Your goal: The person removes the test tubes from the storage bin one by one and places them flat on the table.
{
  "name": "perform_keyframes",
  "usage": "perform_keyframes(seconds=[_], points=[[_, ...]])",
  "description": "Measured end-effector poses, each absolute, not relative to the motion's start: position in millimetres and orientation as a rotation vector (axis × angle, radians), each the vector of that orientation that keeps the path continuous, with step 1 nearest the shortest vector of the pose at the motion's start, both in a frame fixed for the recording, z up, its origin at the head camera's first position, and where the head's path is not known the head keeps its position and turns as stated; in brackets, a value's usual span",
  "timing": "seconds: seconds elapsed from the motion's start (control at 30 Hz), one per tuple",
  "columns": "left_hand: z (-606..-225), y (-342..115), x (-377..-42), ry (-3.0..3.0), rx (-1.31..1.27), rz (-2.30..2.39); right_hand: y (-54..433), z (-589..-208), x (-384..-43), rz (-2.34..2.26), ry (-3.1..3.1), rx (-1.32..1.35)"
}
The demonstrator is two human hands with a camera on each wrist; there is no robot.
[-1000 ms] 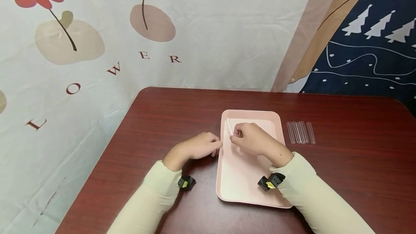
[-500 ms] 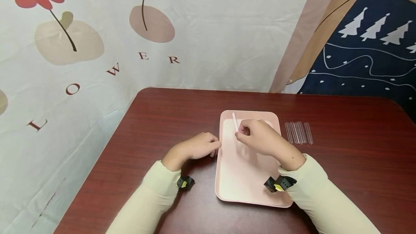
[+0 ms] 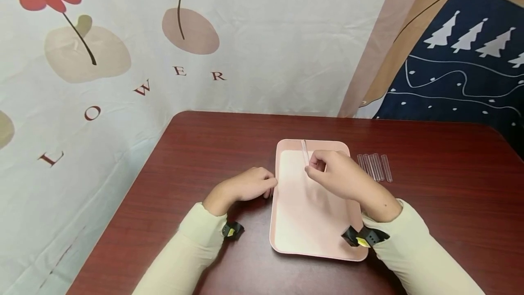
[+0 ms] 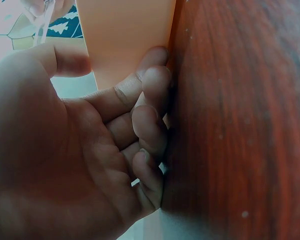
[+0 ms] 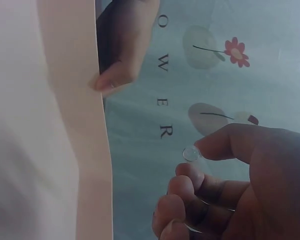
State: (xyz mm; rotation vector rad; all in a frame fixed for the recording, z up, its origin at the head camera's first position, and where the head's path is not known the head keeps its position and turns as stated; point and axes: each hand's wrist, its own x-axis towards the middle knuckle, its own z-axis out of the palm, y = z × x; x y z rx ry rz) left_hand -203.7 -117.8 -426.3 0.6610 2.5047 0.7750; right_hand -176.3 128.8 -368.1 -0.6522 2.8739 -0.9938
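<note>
My right hand (image 3: 340,174) pinches a clear test tube (image 3: 304,150) between thumb and fingertips, over the far part of the pink tray (image 3: 282,245). In the head view the tube's far end overlaps the tray's back rim. Its round end (image 5: 191,153) faces the right wrist camera. My left hand (image 3: 247,185) rests at the tray's left side, thumb at the rim. The left wrist view shows its other fingers (image 4: 152,125) loosely bent, down against the table beside the tray's outer wall (image 4: 125,35). Several more clear test tubes (image 3: 386,168) lie on the table right of the tray.
The dark red wooden table (image 3: 213,140) extends around the tray on all sides. Behind it hangs a pale printed cloth (image 3: 286,58) with flowers and letters. A navy cloth (image 3: 450,81) with white trees hangs at the back right.
My right hand has moved rightward from the tray's left side with the test tube, whose far end now sits nearer the back rim. The left hand has stayed at the tray's edge.
</note>
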Motion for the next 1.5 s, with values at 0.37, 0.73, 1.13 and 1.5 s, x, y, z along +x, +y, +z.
perform_keyframes(seconds=[0.37,0.73,1.13,1.5], points=[[-427,-118,-202,2.502,0.647,0.787,147,-360,-163,-0.983,2.909,-0.61],[-425,-117,-203,2.507,0.652,0.777,167,-358,-157,-0.979,2.947,-0.57],[-428,-118,-204,2.505,0.665,0.788,189,-366,-153,-0.877,3.027,-0.504],[-427,-118,-204,2.502,0.664,0.804,209,-372,-152,-0.884,3.037,-0.449]])
